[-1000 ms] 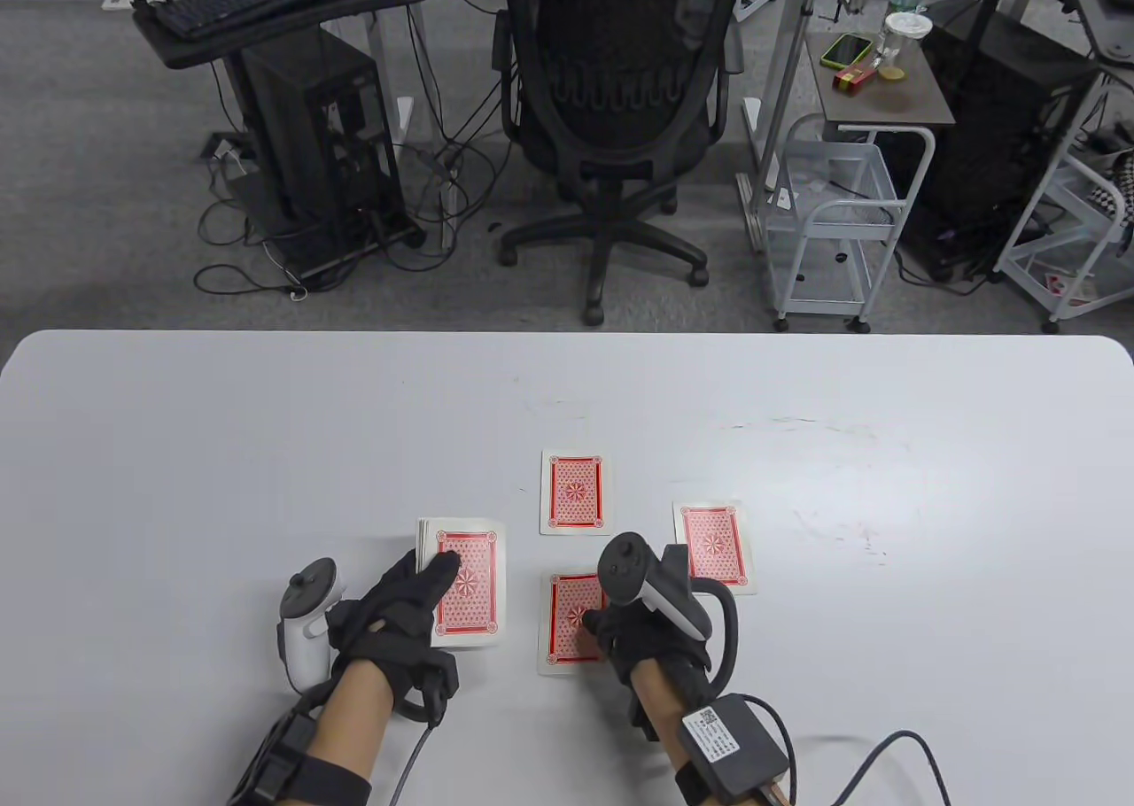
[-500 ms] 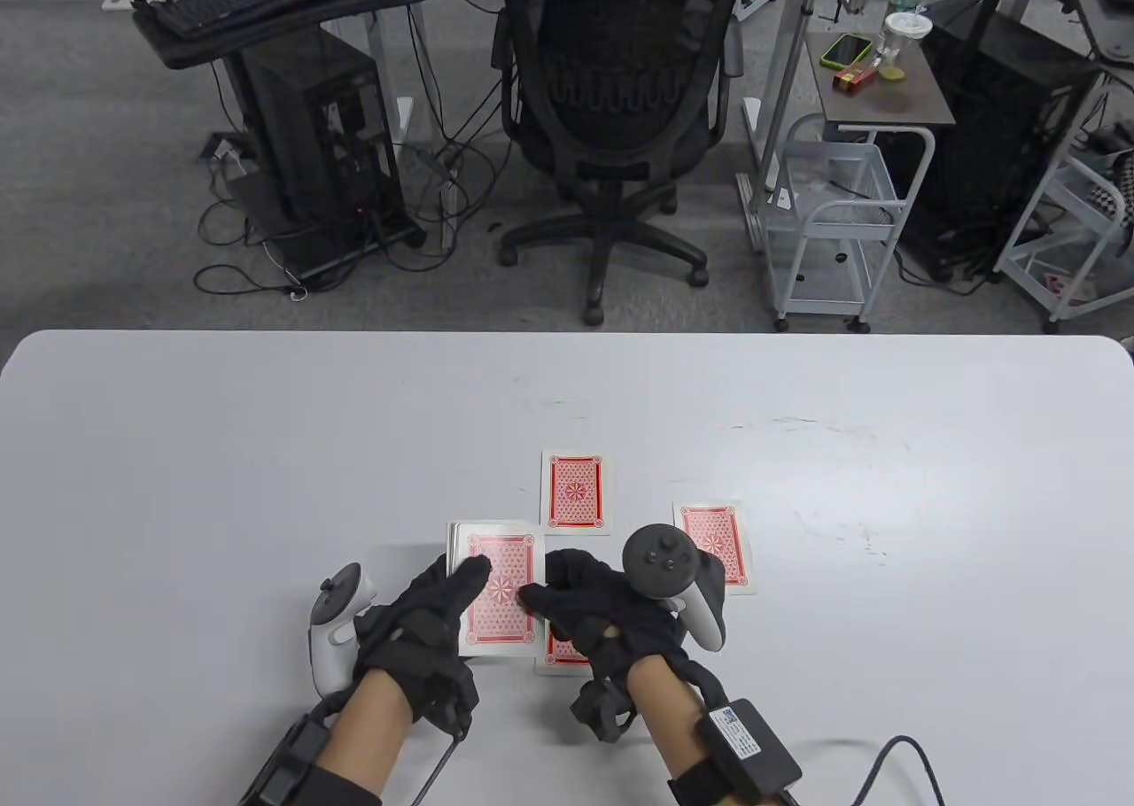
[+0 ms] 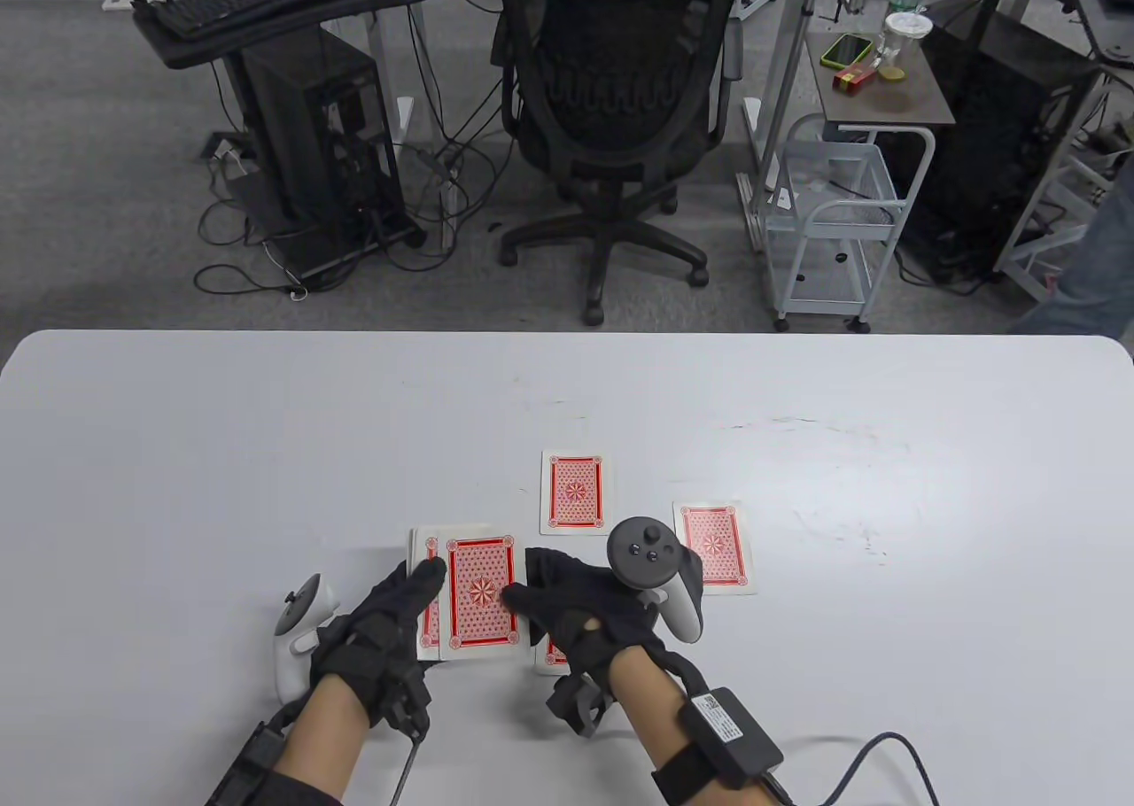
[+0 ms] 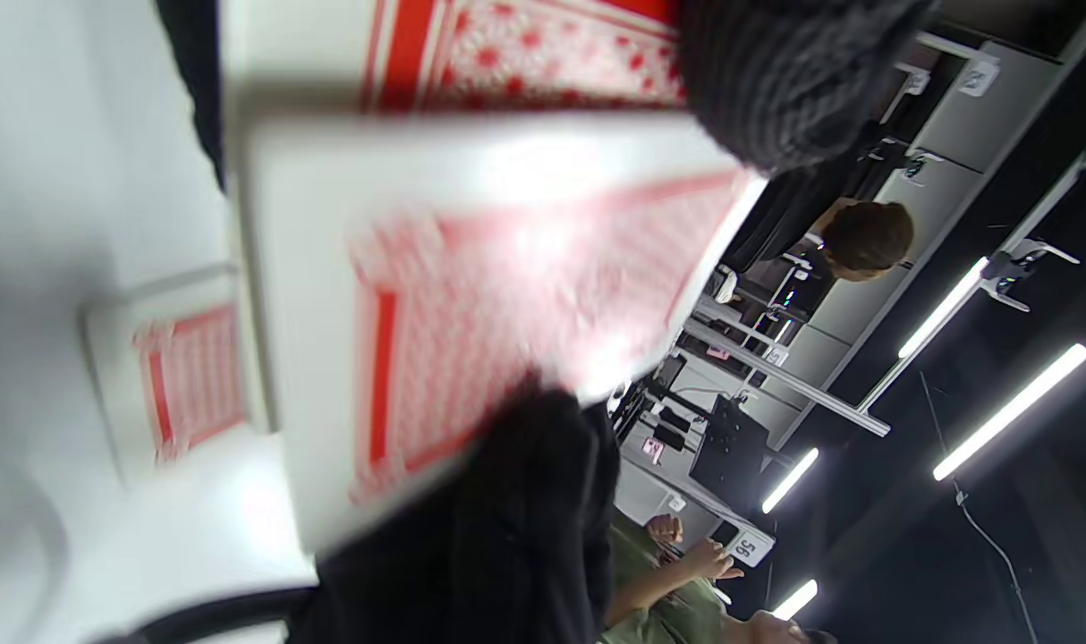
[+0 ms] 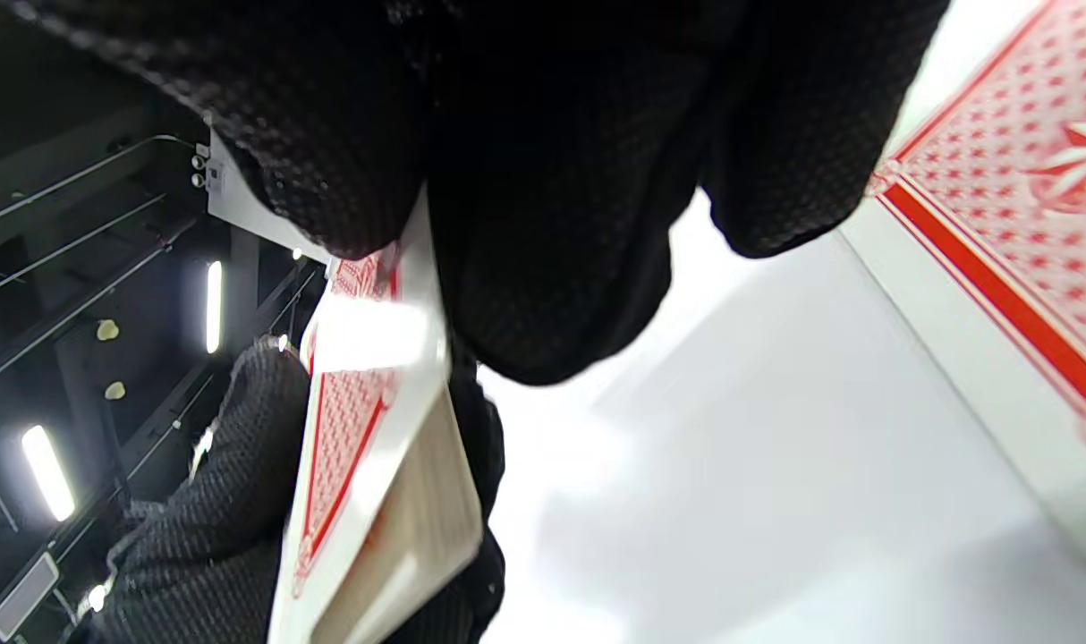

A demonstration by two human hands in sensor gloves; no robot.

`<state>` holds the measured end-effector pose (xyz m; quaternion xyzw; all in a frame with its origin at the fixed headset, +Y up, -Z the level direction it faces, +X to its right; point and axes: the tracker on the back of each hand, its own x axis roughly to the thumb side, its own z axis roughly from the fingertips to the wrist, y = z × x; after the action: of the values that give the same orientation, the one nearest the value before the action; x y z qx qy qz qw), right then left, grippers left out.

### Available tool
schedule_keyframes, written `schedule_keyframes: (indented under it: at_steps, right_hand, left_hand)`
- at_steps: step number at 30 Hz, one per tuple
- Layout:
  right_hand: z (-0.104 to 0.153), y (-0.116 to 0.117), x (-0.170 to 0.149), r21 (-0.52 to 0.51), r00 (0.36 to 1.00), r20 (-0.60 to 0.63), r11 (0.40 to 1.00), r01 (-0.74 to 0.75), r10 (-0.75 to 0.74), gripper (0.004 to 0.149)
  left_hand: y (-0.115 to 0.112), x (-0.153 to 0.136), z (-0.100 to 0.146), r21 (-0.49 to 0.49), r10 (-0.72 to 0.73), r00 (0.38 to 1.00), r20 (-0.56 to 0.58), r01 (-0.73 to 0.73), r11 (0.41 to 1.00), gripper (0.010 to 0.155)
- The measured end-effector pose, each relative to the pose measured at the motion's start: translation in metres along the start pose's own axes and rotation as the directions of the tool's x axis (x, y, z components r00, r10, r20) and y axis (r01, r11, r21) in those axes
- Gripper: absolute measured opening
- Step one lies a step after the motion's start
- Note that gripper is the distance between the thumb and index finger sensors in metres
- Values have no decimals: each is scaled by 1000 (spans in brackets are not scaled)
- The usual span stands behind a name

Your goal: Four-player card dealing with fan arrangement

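My left hand (image 3: 423, 583) holds the red-backed deck (image 3: 426, 613) from below, thumb on its left edge. My right hand (image 3: 521, 593) pinches the top card (image 3: 481, 598), which sits shifted to the right off the deck. Three single cards lie face down on the white table (image 3: 177, 452): a far one (image 3: 575, 492), a right one (image 3: 716, 546), and a near one (image 3: 551, 653) mostly hidden under my right hand. The left wrist view shows the shifted card blurred (image 4: 507, 295). The right wrist view shows the card (image 5: 364, 420) above the deck's edge (image 5: 422, 537).
A black office chair (image 3: 616, 106) stands beyond the table's far edge, with a white cart (image 3: 833, 221) to its right. Bare table surface spreads left, right and beyond the cards.
My right hand left the near card and came to the deck. It now pinches the top card, which has slid right as the left hand drew the deck back left.
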<state>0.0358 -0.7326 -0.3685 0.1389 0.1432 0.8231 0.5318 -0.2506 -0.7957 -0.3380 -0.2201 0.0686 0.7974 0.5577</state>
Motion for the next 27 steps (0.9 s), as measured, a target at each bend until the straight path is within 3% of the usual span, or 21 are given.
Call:
schedule_keyframes:
  at_steps: [3,7,13,16,18,20,23,25,27]
  right_hand:
    - [-7,-6,2,-28,998,-61,999,-30,28,67]
    - [-34,-5,6,-49,971,-143,978,-203,194,71]
    - [-85,34,16,38,828,-208,850,-525,520,75]
    - [-104,56,20,115,681,-224,712,-692,697,76]
    - [-111,68,21,154,538,-240,579,-801,808,76]
    - [-115,75,18,173,458,-247,504,-846,854,75]
    - [-114,73,16,171,493,-248,538,-825,834,75]
    - [-108,63,20,146,578,-245,619,-772,778,73]
    - [-98,49,30,90,739,-213,766,-637,639,71]
  left_hand:
    - [23,4,3,96,3,1000,11,-4,995,53]
    - [47,12,9,206,-4,1000,26,-2,979,53]
    - [54,16,12,206,66,997,49,-75,976,53]
    - [52,16,11,193,57,997,51,-66,979,53]
    - [51,16,10,189,56,997,49,-64,980,53]
    - [51,16,10,185,59,997,48,-67,980,53]
    - [49,17,11,181,65,997,48,-72,981,53]
    - [48,17,10,177,68,996,49,-76,981,53]
    - [45,16,9,166,71,996,49,-79,983,53]
